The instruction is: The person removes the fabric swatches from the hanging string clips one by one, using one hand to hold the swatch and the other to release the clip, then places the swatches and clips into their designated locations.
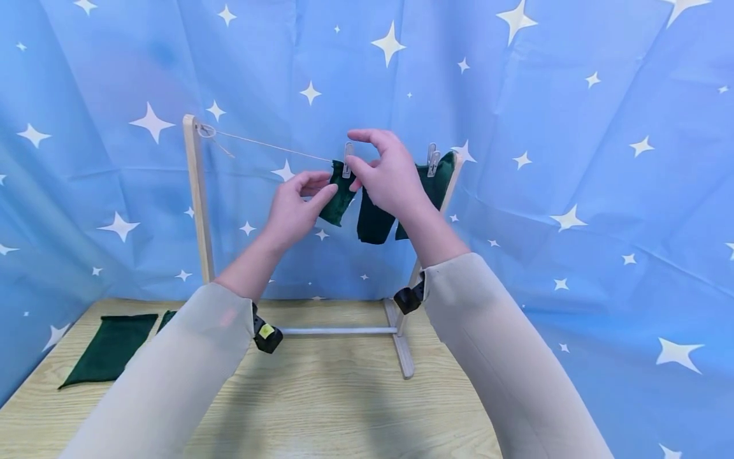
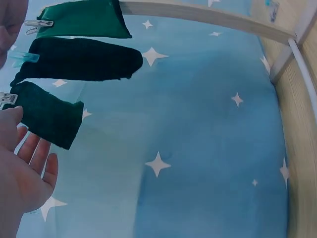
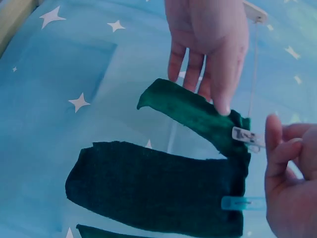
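A small dark green cloth (image 1: 339,201) hangs from the string, held at its top by a clear clothespin (image 1: 347,159). My left hand (image 1: 295,207) is at the cloth's left edge, thumb near the top and fingers loosely extended. In the right wrist view, the left thumb (image 3: 224,101) touches or nearly touches that edge. Beside the clothespin is my right hand (image 1: 392,175), its thumb close to the clip and its index finger raised apart. A darker, longer cloth (image 3: 153,188) hangs alongside, clipped by a blue clothespin (image 3: 242,203).
The string (image 1: 275,146) runs from a wooden post (image 1: 197,197) at left to another at right. Another green cloth (image 1: 444,182) hangs at the right end under clear clothespins (image 1: 433,164). A flat green cloth (image 1: 111,347) lies on the table (image 1: 321,401), left. A starry curtain stands behind.
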Demonstrator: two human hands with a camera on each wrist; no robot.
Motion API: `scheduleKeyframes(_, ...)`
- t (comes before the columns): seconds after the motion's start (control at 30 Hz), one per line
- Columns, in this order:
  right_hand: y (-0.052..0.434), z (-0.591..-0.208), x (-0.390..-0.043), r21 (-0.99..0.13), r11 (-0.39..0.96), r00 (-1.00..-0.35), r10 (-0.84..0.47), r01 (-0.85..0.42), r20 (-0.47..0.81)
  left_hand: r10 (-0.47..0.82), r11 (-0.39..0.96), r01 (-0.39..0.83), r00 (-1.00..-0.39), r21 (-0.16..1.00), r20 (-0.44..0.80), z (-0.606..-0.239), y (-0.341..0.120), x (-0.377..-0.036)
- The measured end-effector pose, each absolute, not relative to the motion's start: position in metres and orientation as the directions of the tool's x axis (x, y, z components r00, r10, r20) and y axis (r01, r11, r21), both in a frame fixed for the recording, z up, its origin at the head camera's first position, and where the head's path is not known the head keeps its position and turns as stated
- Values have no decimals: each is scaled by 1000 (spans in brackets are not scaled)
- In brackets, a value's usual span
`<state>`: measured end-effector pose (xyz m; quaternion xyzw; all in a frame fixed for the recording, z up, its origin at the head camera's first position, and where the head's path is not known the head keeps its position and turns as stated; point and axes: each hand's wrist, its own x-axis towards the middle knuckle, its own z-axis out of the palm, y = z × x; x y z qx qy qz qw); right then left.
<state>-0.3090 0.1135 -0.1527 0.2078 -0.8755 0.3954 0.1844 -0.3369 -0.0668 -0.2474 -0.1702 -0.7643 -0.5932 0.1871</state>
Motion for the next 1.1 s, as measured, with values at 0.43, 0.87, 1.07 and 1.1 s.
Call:
scheduleKeyframes(0.43,107,-159,-307,-614,628,-857,-179,-478,484,-9,156,457,-886,876,464,-246,-49,-338)
scheduleKeyframes(0.87,110,-159,-306,-641,595,-859,-183,-484,479,-24,83,428,-902,900,431,-242,-47,-339)
scheduleKeyframes(1.07,110,-158,-303,-605,652,-868,-177,-457,465,-63,107,433,-896,895,440,-243,-46,-337)
scheduleKeyframes(1.1,110,-159,-303,-599,654,-863,-177,-462,473,-58,100,434,-896,895,441,-243,-46,-336)
